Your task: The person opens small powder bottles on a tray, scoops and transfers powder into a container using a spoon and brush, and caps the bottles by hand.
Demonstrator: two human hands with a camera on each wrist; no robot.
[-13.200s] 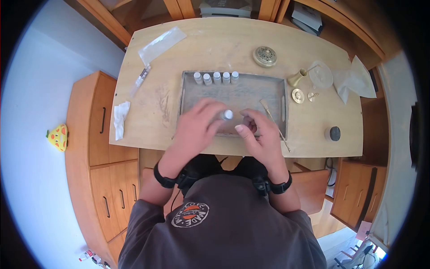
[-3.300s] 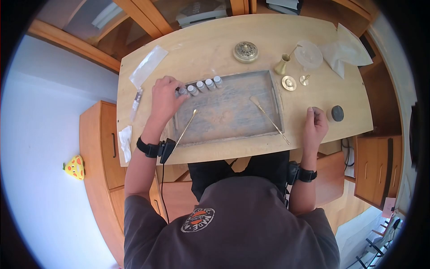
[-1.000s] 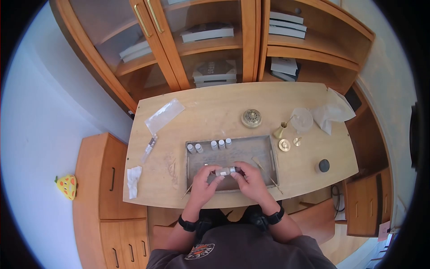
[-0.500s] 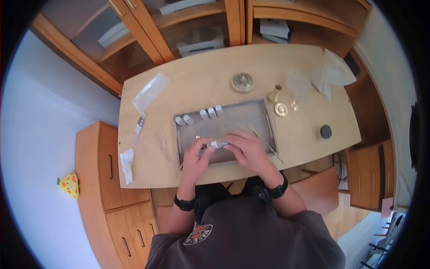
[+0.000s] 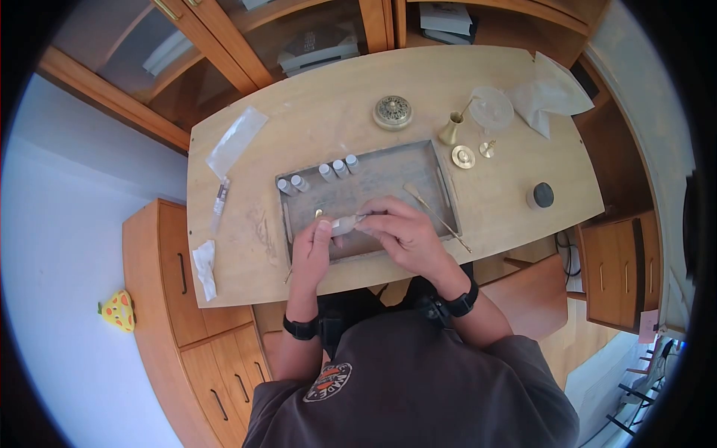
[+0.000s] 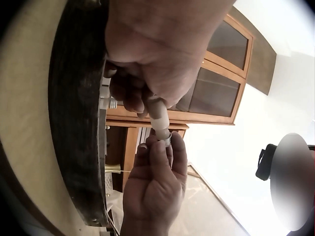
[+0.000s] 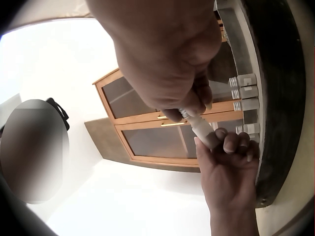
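Observation:
Over the front part of a grey wooden tray (image 5: 388, 158), both hands meet at a small bottle (image 5: 343, 225) with pale contents. The left hand (image 5: 310, 252) grips the bottle's body. The right hand (image 5: 407, 237) pinches the silvery cap (image 6: 168, 139) at the neck; in the left wrist view the cap sits at the bottle's end, whether loose or attached I cannot tell. In the right wrist view the bottle (image 7: 204, 132) is tilted between the left hand (image 7: 229, 179) and the right hand (image 7: 167, 64). Several capped bottles (image 5: 327, 172) stand along the tray's back edge.
A brush (image 5: 427, 205) leans over the tray's right front. To the right are a brass vase (image 5: 451, 129), brass disc (image 5: 463, 157) and dark-lidded jar (image 5: 541, 196). A round brass burner (image 5: 393, 113) stands behind. Left lie a clear bag (image 5: 237, 142) and tissue (image 5: 205, 270).
Since the earliest frame, one more hand-held bottle exchange shows: a gap has opened in the row. Lately, the bottle's angle has shifted between the hands, and the head view has tilted downward since a second ago.

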